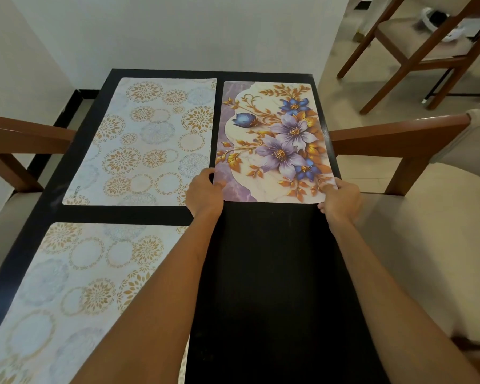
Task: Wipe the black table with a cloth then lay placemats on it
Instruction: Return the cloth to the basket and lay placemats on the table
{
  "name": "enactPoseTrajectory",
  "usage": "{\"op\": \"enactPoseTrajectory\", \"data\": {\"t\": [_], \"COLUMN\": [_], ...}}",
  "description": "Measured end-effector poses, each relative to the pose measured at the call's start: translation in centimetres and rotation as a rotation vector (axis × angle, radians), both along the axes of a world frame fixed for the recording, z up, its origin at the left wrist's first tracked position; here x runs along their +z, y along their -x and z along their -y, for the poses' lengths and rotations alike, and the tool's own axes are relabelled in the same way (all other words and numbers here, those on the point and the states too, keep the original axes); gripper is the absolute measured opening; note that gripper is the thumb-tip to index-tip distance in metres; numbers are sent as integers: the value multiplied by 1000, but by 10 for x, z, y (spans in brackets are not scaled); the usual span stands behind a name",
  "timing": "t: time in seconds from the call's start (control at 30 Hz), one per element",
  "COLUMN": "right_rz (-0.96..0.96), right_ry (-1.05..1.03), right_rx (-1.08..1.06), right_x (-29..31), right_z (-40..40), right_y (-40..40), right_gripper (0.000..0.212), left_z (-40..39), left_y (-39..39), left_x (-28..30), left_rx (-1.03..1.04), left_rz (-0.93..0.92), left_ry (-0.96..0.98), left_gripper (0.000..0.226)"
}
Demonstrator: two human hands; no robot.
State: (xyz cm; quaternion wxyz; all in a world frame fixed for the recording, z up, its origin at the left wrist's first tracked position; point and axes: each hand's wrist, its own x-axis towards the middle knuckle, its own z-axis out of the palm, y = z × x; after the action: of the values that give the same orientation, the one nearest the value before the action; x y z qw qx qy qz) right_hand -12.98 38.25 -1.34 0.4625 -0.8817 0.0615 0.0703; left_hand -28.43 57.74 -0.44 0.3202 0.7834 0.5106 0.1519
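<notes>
- At the far left, a brown wooden chair (17,145) stands against the side of the black table (272,273), its cushioned seat tucked beside the edge.
- Two pale placemats with gold and blue circle patterns lie flat down the table's left half: the near placemat (67,295) at the bottom, partly hidden by the left forearm, and the far placemat (147,139) beyond it, with a dark strip of table between them.
- The left hand (205,195) pinches the near left corner of the floral placemat (275,139), thumb on top.
- The floral placemat, printed with purple and blue flowers and gold leaves, sits on the far right quarter of the table, just beside the far circle placemat with a narrow dark gap between.
- The right hand (341,203) grips the same mat's near right corner, thumb pressed on top, fingers curled under the edge.
- Bare black tabletop shows between the two forearms.
- To the right, a second cushioned chair (427,189) stands close to the table; a third chair (416,51) stands further back on the tiled floor.
</notes>
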Motion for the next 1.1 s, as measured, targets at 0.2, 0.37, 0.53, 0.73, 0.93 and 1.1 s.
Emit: {"op": "enactPoseTrajectory", "data": {"t": [0.2,0.37,0.53,0.73,0.93,1.1], "right_rz": [6,14,34,20,159,241], "right_ry": [104,167,184,378,667,578], "right_rx": [31,46,59,106,138,179], "right_x": [-6,-9,-5,5,25,39], "right_z": [2,2,2,3,3,7], "right_y": [-3,-5,-2,1,19,56], "right_gripper": [23,25,25,29,31,32], "left_z": [0,2,4,8,21,38], "left_y": [-2,-1,1,3,9,38], "left_x": [-5,-4,-4,1,18,19], "left_rx": [14,4,-3,-78,-262,-312], "left_rz": [-18,-42,-35,-154,-575,-550], "left_ry": [-20,-38,-52,-185,-580,-677], "left_gripper": [33,33,33,27,21,31]}}
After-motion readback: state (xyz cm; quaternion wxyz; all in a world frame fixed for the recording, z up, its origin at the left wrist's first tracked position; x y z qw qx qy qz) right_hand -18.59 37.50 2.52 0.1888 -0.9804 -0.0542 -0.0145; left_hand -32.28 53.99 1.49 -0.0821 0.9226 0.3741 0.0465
